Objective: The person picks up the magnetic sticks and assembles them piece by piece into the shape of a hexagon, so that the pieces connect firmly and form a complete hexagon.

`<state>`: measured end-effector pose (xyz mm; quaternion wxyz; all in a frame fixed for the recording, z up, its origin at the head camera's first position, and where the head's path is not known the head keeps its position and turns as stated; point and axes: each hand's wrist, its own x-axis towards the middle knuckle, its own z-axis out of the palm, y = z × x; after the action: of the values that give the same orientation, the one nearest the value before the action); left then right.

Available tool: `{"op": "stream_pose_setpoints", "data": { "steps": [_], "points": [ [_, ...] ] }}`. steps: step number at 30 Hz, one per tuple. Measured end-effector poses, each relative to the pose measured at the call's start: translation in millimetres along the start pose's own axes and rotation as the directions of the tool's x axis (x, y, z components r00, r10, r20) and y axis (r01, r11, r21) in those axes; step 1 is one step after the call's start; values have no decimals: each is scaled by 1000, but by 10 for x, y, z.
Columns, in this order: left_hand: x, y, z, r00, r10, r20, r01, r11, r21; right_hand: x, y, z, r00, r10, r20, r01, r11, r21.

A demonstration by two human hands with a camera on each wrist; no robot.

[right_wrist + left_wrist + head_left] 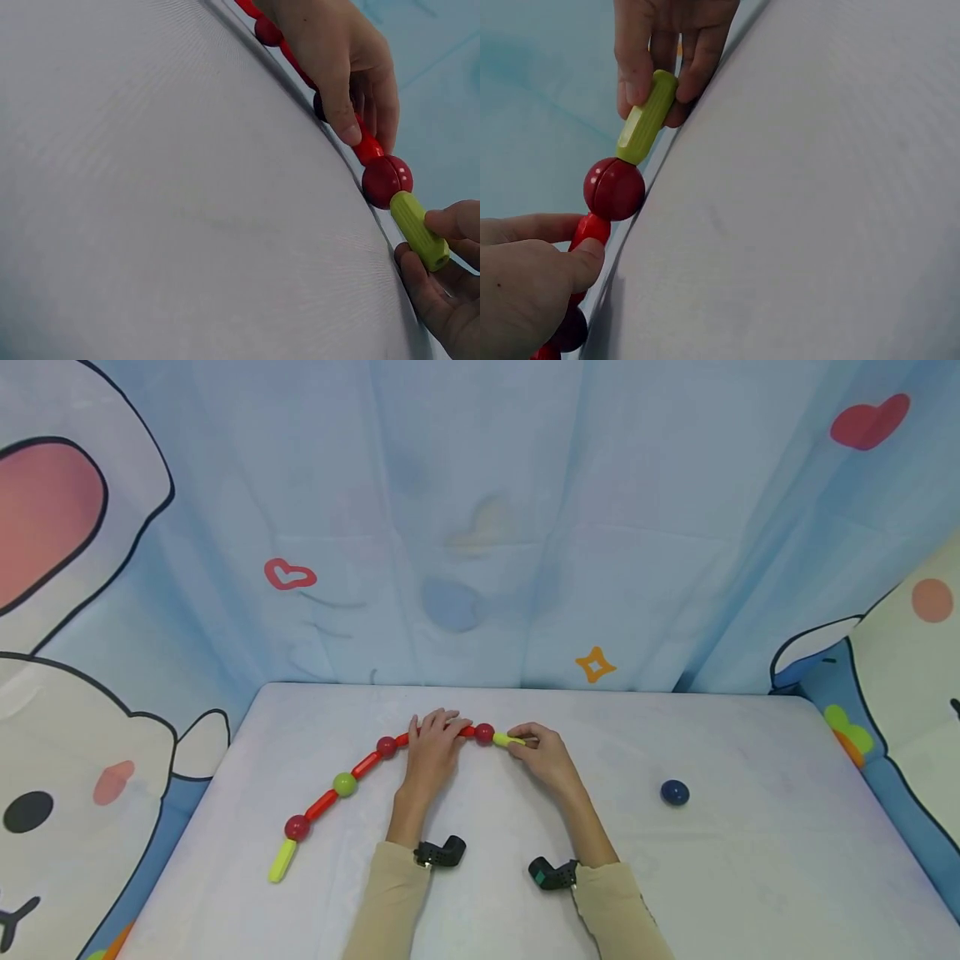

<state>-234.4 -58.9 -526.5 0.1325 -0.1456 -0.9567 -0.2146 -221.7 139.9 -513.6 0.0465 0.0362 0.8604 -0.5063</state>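
A curved chain of toy rods and balls lies across the left and middle of the table. It runs from a yellow-green rod point(282, 862) through a red ball point(297, 828), red rods point(322, 805), a green ball point(345, 784) and another red ball point(387, 747). My left hand point(433, 756) pinches a red rod point(592, 231) near the right end and hides part of the chain, where a dark ball point(571, 330) shows. Beyond that rod comes a red ball point(387, 181), joined to a yellow-green rod point(418, 229). The right hand point(550, 762) pinches this end rod between thumb and fingers.
A dark blue ball point(675, 792) lies apart on the right side of the white table point(750, 877). Behind the table hangs a light blue printed curtain point(480, 460), close to its back edge.
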Motion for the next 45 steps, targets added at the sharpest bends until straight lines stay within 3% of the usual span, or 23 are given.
{"op": "stream_pose_setpoints", "data": {
  "steps": [5,12,17,28,45],
  "points": [
    [9,25,7,999,42,28,-43,999,14,-9,-11,0,1000,-14,8,14,1000,22],
    [-8,22,22,998,-23,52,24,1000,-5,-25,-34,-54,1000,-11,2,11,1000,-13],
    [-14,20,20,998,-32,49,32,999,0,-25,-47,-158,1000,-12,-15,12,1000,-17],
    [-25,46,-18,987,-14,158,1,997,83,-107,-177,-320,998,-63,-15,64,995,72],
    [-16,21,19,993,-41,107,35,998,54,-246,-313,-582,982,-184,42,183,983,28]
  ]
}}
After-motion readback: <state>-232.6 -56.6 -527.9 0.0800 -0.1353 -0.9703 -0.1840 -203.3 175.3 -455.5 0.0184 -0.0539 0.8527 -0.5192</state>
